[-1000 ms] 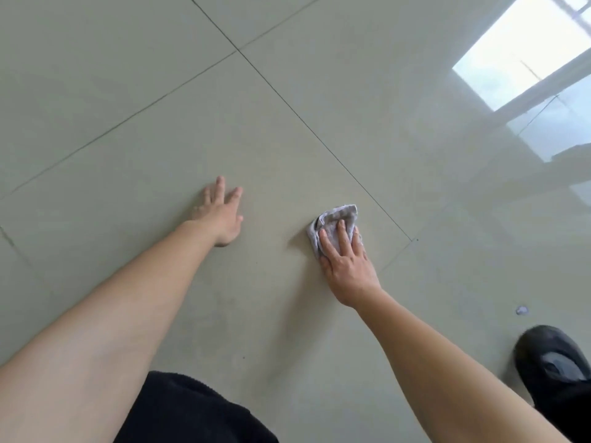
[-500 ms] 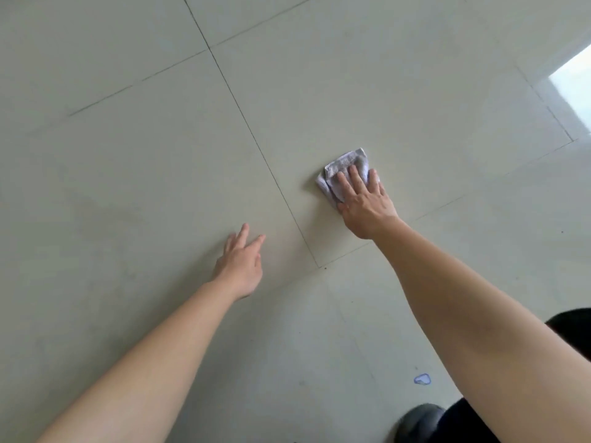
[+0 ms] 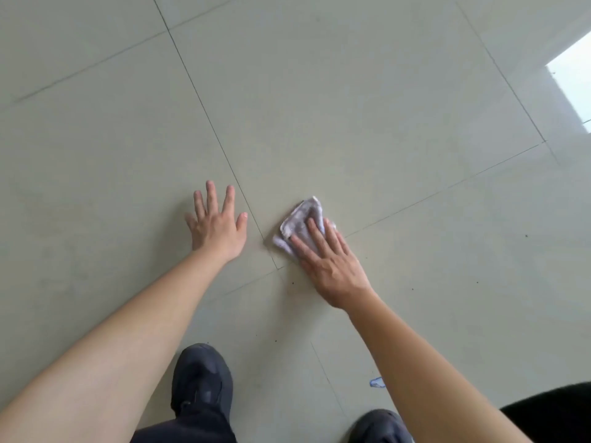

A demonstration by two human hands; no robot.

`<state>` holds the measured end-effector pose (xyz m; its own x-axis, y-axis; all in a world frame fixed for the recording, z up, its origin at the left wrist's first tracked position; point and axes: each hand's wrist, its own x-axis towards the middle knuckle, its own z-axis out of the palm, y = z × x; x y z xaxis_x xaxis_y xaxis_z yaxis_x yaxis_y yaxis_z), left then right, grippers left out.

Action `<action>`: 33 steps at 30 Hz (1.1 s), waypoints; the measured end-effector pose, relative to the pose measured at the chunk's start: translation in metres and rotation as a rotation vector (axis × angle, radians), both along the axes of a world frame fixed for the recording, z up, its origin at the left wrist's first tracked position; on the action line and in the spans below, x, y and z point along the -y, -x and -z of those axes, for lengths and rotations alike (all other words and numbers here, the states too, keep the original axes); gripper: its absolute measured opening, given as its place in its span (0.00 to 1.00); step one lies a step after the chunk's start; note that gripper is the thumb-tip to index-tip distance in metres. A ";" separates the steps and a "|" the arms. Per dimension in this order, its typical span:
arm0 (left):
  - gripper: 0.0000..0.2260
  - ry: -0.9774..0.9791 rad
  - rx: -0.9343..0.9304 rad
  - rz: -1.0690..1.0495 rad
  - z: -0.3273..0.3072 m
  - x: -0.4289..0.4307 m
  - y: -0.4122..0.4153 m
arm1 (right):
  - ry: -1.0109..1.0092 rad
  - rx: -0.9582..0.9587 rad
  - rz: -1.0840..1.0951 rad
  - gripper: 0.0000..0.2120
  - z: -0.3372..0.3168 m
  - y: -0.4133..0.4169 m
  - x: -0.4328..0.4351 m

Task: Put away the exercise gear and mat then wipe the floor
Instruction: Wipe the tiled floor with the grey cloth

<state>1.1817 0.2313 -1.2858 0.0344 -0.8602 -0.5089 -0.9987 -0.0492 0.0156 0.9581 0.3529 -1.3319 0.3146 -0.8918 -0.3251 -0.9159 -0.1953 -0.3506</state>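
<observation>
A small folded grey-white cloth (image 3: pixel 300 220) lies on the pale tiled floor (image 3: pixel 351 107), just right of a crossing of tile joints. My right hand (image 3: pixel 329 263) presses flat on the cloth's near part, fingers stretched over it. My left hand (image 3: pixel 217 225) rests flat on the floor a short way left of the cloth, fingers spread and holding nothing. No exercise gear or mat is in view.
Two black shoes stand near the bottom edge, one (image 3: pixel 201 378) at the centre and one (image 3: pixel 379 426) to the right. A small blue-white scrap (image 3: pixel 376 382) lies between them. Dark specks dot the tiles on the right. A bright window reflection (image 3: pixel 572 81) shines at the right edge.
My right hand has slid the cloth back toward me and to the tile joint crossing. My left hand now sits beside it. The view tilted down, showing both shoes.
</observation>
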 end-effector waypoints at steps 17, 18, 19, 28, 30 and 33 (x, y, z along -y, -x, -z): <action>0.26 0.244 -0.069 -0.024 0.025 0.037 -0.025 | 0.108 0.009 -0.082 0.26 0.000 -0.040 0.071; 0.26 0.211 -0.057 -0.044 0.026 0.040 -0.024 | 0.122 -0.022 -0.110 0.27 -0.001 -0.021 0.085; 0.25 0.165 -0.054 -0.064 0.027 0.042 -0.023 | 0.106 -0.074 -0.092 0.27 0.002 0.002 0.100; 0.31 0.055 -0.052 -0.064 0.022 0.056 -0.035 | -0.066 -0.149 0.525 0.29 -0.006 0.046 0.174; 0.32 0.064 -0.082 -0.075 0.021 0.058 -0.038 | -0.021 -0.094 0.391 0.29 -0.003 -0.007 0.169; 0.31 0.121 -0.153 -0.115 0.019 0.061 -0.043 | 0.020 -0.036 0.090 0.29 -0.004 -0.079 0.147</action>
